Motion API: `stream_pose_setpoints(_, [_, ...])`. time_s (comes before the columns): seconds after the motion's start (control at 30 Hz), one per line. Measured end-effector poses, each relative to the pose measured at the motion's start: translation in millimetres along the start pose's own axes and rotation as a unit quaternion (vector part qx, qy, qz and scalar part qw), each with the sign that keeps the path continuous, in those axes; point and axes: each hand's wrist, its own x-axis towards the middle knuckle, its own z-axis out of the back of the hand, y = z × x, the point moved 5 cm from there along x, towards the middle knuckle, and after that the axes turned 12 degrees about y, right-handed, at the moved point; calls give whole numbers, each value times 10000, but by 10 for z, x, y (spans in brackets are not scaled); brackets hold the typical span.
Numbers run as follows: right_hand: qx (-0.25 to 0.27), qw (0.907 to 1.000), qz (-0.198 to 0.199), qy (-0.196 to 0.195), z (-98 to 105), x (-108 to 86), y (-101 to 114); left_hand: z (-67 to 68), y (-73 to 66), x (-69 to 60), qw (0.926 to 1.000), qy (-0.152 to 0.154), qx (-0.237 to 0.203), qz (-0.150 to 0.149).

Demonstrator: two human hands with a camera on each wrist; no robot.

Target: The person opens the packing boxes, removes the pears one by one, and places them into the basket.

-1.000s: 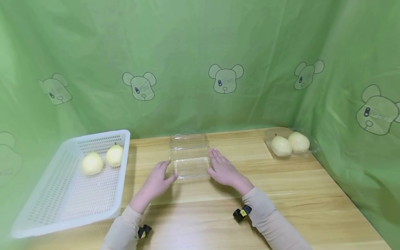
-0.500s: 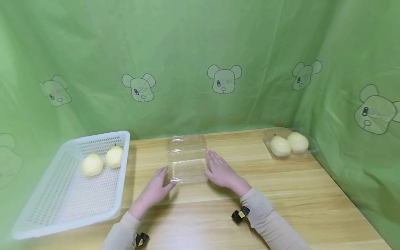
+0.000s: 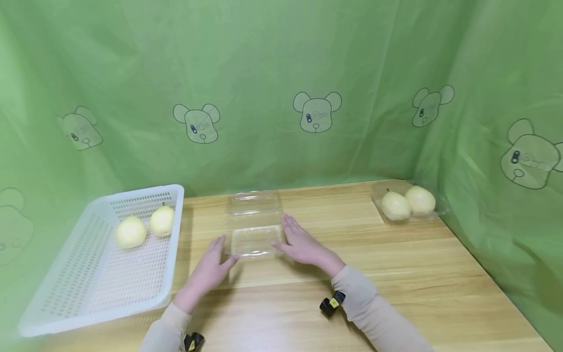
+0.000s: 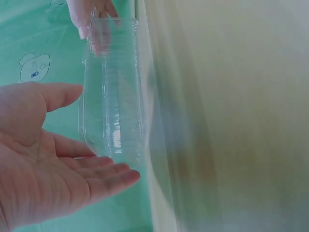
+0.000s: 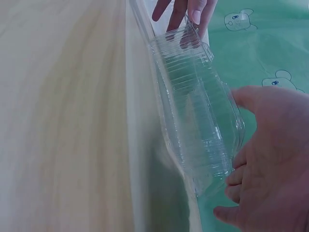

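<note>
A clear plastic box (image 3: pixel 256 240) lies unfolded on the wooden table, its lid (image 3: pixel 253 202) flat behind the base. My left hand (image 3: pixel 208 268) is at the box's left side, fingers extended and thumb near the front corner. At the right side, my right hand (image 3: pixel 306 247) touches the box with straight fingers, its thumb at the front right corner. In the left wrist view the left hand (image 4: pixel 58 154) has its fingertips against the end of the box (image 4: pixel 113 96). The right wrist view shows the right hand (image 5: pixel 273 150) beside the box (image 5: pixel 193 111), thumb at its edge.
A white perforated basket (image 3: pixel 176 215) at the left holds two pale yellow pears (image 3: pixel 131 232). Two more pears (image 3: pixel 396 206) sit in a clear box at the back right. Green curtain (image 3: pixel 264 63) hangs behind the table and along its sides.
The unfolded box has slid to the left over the table, and both hands have moved left with it. The basket and the pears at the right stay in place.
</note>
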Motion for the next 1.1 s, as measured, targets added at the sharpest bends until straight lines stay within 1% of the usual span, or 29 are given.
stream_pose_setpoints(0.27, [-47,9995,228,225,-49,157,138,104,104,-36,9988,-98,-42,468])
stream_pose_setpoints(0.37, [-99,9993,249,247,-79,224,182,142,123,-52,9983,-139,-15,570])
stream_pose_setpoints(0.6, [-93,9991,278,296,-137,361,303,206,188,-90,9958,-320,221,828])
stream_pose_setpoints(0.7, [-38,9990,305,316,-141,400,359,225,185,-106,9944,-390,321,923])
stream_pose_setpoints(0.77, [-29,9989,317,344,-152,432,386,233,174,-122,9938,-429,394,950])
stream_pose_setpoints(0.93, [-11,9985,387,391,-165,475,452,258,131,-145,9926,-629,592,856])
stream_pose_setpoints(1.1, [-13,9987,400,331,-161,438,440,271,78,-143,9929,-687,568,792])
